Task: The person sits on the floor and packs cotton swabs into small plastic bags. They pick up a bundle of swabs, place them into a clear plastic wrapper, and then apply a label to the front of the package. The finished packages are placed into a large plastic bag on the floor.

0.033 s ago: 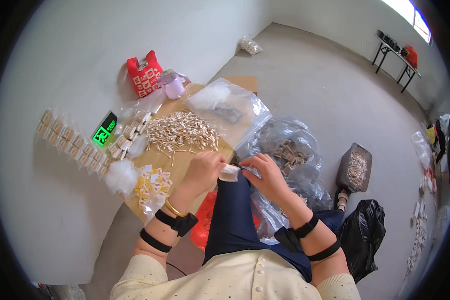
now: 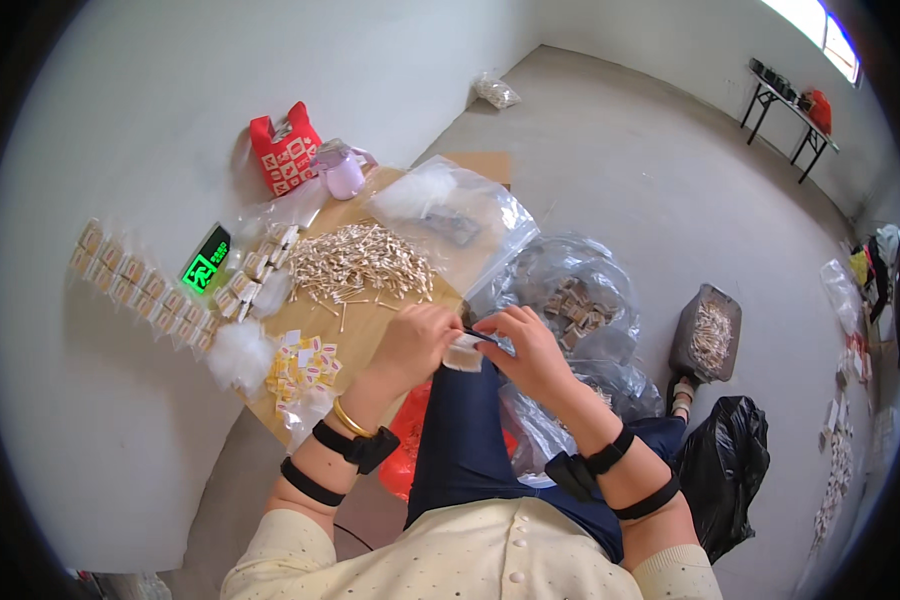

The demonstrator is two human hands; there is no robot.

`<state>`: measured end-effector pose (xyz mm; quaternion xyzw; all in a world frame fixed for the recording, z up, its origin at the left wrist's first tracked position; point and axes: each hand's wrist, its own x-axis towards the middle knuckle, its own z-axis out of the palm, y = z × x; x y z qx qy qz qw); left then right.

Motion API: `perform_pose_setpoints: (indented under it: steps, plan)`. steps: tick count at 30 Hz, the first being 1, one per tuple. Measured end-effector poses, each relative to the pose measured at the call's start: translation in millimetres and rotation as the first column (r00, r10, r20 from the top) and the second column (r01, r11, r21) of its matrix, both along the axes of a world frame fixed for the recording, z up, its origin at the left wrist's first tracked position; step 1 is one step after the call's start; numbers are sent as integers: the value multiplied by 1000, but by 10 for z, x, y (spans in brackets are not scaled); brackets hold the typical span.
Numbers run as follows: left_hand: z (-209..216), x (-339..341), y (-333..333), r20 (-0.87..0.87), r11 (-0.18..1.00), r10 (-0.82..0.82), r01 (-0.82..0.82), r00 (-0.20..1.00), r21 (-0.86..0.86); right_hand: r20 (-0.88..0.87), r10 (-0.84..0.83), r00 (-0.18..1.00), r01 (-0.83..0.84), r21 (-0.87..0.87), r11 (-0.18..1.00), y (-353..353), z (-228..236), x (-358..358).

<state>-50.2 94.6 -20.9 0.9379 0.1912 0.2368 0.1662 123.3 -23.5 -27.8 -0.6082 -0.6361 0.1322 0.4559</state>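
Above my lap, just off the table's near corner, both hands hold a small whitish packet (image 2: pixel 462 355) with a dark strip along its top. My left hand (image 2: pixel 415 342) pinches its left side, and the fingers of my right hand (image 2: pixel 523 350) are closed on its upper right edge. The packet's contents are too small to make out. A heap of cotton swabs (image 2: pixel 363 262) lies on the wooden table (image 2: pixel 375 318) beyond my left hand. Small yellow-and-white cards (image 2: pixel 305 368) are piled to the left of my left forearm.
Filled clear packets (image 2: pixel 145 285) line the wall side by a lit green sign (image 2: pixel 206 260). A clear bag (image 2: pixel 500 215) covers the table's far right. A plastic-lined container (image 2: pixel 625 300), a grey swab tub (image 2: pixel 686 345) and a black bag (image 2: pixel 727 480) stand at right.
The packet has tilted so more of its face hangs below my fingers. My hands have shifted only slightly, and both keep hold of it.
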Motion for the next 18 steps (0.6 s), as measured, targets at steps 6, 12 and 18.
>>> perform_pose_setpoints:
  steps: [6, 12, 18]
  plan:
    - [146, 357, -373, 277, 1000, 27, -26, 960, -8, -62, -95, 994, 90, -74, 993, -328, 47, 233]
    - [63, 423, -925, 204, 806, 77, 59, 976, -588, -457, -201, 867, 107, -223, 969, -649, -37, 457]
    - [-54, 651, -1270, 287, 783, 12, 170, 958, -598, -403, -238, 884, 154, -231, 961, -1077, -118, 379]
